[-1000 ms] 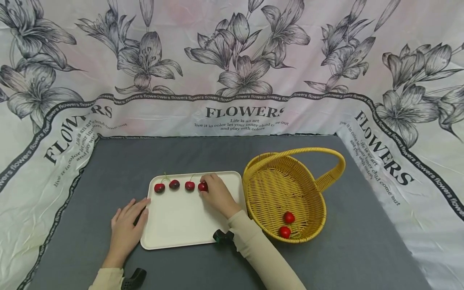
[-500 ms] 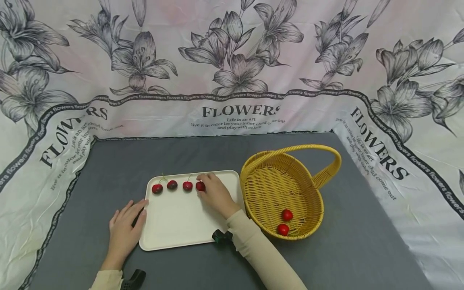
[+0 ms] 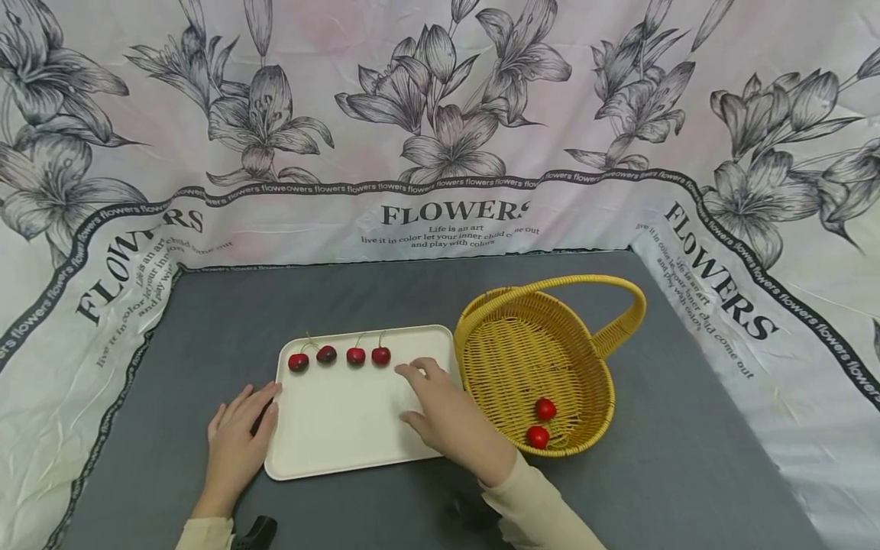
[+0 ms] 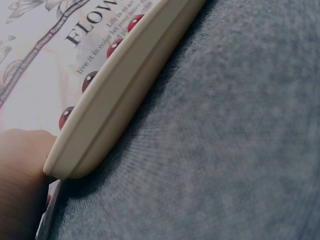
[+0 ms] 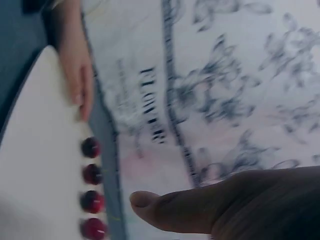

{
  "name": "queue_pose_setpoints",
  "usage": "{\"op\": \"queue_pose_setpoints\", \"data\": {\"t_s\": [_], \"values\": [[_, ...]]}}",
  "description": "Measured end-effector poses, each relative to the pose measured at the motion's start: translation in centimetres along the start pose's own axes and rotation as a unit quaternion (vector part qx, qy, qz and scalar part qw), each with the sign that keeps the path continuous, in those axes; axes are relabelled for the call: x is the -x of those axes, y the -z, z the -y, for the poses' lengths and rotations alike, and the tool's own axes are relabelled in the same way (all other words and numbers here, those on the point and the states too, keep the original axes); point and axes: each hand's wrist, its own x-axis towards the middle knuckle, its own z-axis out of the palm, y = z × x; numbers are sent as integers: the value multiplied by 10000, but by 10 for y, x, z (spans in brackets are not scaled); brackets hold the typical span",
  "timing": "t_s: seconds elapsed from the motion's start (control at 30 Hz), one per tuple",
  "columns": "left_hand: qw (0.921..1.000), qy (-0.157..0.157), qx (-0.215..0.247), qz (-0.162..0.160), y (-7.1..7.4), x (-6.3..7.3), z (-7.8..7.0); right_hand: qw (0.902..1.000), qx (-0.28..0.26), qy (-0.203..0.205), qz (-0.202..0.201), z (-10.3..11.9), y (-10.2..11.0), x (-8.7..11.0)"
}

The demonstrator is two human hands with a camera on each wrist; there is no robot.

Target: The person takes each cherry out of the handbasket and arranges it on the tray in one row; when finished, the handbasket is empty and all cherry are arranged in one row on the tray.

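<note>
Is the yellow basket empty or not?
Not empty: in the head view, two red cherries lie inside the yellow basket.

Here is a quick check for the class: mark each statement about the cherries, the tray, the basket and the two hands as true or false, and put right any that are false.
1. Four cherries sit in a row on the white tray. True.
2. The right hand is gripping a cherry. False: its fingers are apart and hold nothing.
3. The left hand is at the tray's edge. True.
4. The yellow basket stands on the left-hand side of the tray. False: it stands on the right-hand side.
5. Three cherries lie in the basket. False: two cherries show in it.
</note>
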Motion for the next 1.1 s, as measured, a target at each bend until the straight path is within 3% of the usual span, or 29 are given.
{"op": "queue_pose_setpoints", "data": {"t_s": [0.17,0.33,0.53,0.7,0.93,1.1], "values": [[10000,51,-49,33,0,1,2,9995,-97,246,-183,-18,44,50],[9998,141,-131,47,0,3,3,9989,317,-258,-222,-52,72,75],[9998,121,-143,52,0,1,1,9935,581,-957,211,-104,84,79],[9999,64,-128,50,1,-1,-1,9905,571,-1073,646,-136,77,74],[9999,46,-140,59,2,-2,-2,9853,282,-972,1373,-149,67,65],[9999,52,-76,76,2,-2,-1,9843,347,-825,1521,-150,61,65]]}}
